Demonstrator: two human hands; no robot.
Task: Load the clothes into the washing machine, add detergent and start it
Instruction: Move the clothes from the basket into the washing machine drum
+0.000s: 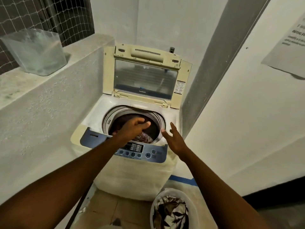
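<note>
A cream top-loading washing machine [132,176] stands ahead with its lid [145,75] raised upright. Dark clothes [146,138] lie inside the drum. My left hand [133,128] hovers over the drum opening, fingers spread and empty. Just right of the drum rim, my right hand [173,139] is held above the machine's top, fingers apart and holding nothing. The blue control panel [132,149] runs along the machine's front edge below my hands. On the floor at the lower right, a white basket [155,205] holds a black-and-white patterned cloth [171,210].
A low white wall with a ledge [41,86] runs along the left and carries a clear plastic container [36,52]. A grey pillar [219,55] and white wall close in on the right, with a paper notice [288,47] on it.
</note>
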